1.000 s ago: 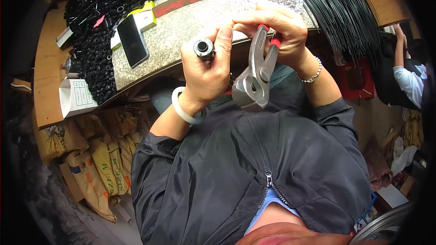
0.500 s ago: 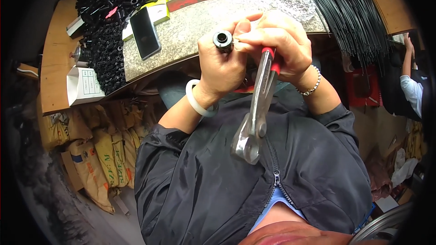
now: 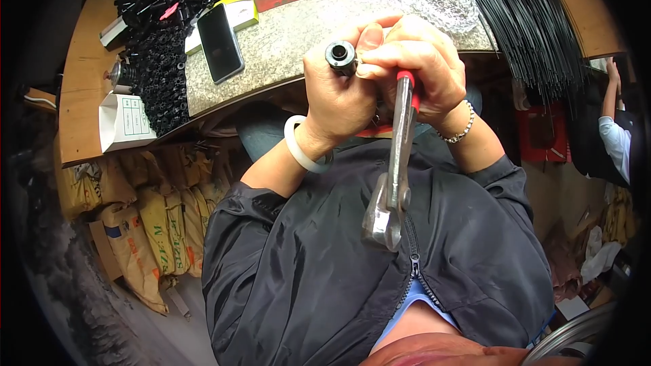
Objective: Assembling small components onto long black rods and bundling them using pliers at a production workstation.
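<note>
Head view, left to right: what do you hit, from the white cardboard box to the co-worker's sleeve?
White cardboard box → black smartphone → left hand holding black hollow cylindrical part → right hand with red-handled steel pliers → bundle of thin black rods → co-worker's light-blue sleeve.

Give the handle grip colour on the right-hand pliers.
The handle grips are red; head view shows them best.

shiny metal pliers (image 3: 399,163), smooth black tube (image 3: 342,62), faintly glossy cloth jacket (image 3: 319,251), wood table (image 3: 85,81)
</note>
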